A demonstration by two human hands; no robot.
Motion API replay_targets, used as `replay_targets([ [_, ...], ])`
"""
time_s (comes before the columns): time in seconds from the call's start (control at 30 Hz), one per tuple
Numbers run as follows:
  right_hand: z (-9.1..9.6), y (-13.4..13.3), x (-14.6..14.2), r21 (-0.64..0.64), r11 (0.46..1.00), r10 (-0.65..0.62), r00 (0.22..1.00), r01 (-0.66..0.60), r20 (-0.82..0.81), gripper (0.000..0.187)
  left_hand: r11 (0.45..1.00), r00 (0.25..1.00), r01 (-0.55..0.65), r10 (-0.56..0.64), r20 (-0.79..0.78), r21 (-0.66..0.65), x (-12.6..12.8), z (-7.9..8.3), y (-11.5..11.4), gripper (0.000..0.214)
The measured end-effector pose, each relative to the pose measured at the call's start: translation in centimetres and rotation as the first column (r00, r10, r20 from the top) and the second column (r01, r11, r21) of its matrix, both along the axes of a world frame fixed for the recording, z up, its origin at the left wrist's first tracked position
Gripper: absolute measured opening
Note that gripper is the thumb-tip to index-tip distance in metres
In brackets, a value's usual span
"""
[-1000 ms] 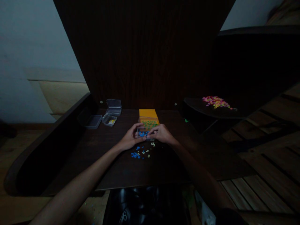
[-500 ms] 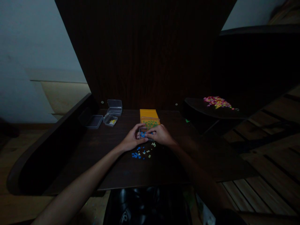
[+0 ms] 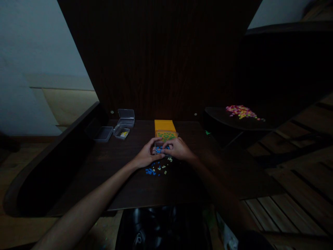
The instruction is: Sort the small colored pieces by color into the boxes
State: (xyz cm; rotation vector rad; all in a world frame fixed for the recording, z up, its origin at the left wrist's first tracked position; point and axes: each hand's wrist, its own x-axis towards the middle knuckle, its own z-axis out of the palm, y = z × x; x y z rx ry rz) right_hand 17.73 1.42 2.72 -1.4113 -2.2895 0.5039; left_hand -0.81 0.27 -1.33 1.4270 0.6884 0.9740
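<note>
My left hand [image 3: 146, 153] curls round the left side of a small clear plastic box [image 3: 156, 143], thumb along its near edge. Small blue pieces [image 3: 158, 150] lie in the box between my hands. Over the box reaches my right hand [image 3: 179, 149], thumb and index finger pinched together at the blue pieces; what the fingertips hold is too small and dark to make out. Just behind, green pieces [image 3: 166, 135] show against an orange-yellow flat case [image 3: 163, 124]. Loose blue pieces [image 3: 150, 171] and pale yellow-green pieces [image 3: 165, 172] are scattered on the tabletop nearer me.
Open clear boxes [image 3: 126, 119] stand at the back left, one [image 3: 122, 133] with yellow bits inside; another clear box [image 3: 104, 134] sits further left. A pile of pink and yellow pieces [image 3: 241, 111] lies on a raised dark shelf [image 3: 221, 117] at right. The dark tabletop [image 3: 125, 194] ends near my lap.
The view has shifted slightly. Both hands stay at the box, with my right fingertips moving only a little among the blue pieces.
</note>
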Motion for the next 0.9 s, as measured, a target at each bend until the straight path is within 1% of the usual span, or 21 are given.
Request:
replay_targets([
  [0.13, 0.25, -0.10, -0.01, -0.004, 1.000, 0.019, 1.000, -0.019, 0.025, 0.013, 1.000, 1.000, 0.013, -0.013, 0.009, -0.005, 0.02, 0.02, 0.03, 0.068],
  [0.33, 0.51, -0.22, -0.04, -0.018, 1.000, 0.010, 0.998, -0.009, 0.069, 0.016, 1.000, 1.000, 0.002, -0.002, 0.000, -0.005, 0.01, 0.12, 0.03, 0.068],
  [0.57, 0.27, -0.21, 0.35, -0.009, 0.999, 0.031, 0.999, -0.031, 0.028, 0.024, 1.000, 1.000, -0.002, 0.002, -0.004, -0.020, -0.04, 0.50, -0.11, 0.068],
  [0.7, 0.34, -0.24, 0.33, -0.022, 0.998, 0.054, 0.999, -0.054, 0.004, 0.018, 1.000, 1.000, -0.011, 0.011, -0.016, -0.022, -0.12, 0.70, -0.16, 0.069],
  [0.8, 0.49, -0.30, 0.21, -0.034, 0.998, 0.044, 0.999, -0.043, 0.012, 0.016, 1.000, 1.000, -0.011, 0.011, -0.024, -0.014, -0.15, 0.67, -0.15, 0.070],
  [0.9, 0.50, -0.30, 0.17, -0.019, 0.999, 0.040, 0.999, -0.040, 0.005, 0.016, 1.000, 1.000, -0.005, 0.005, -0.023, -0.007, -0.17, 0.54, -0.10, 0.070],
])
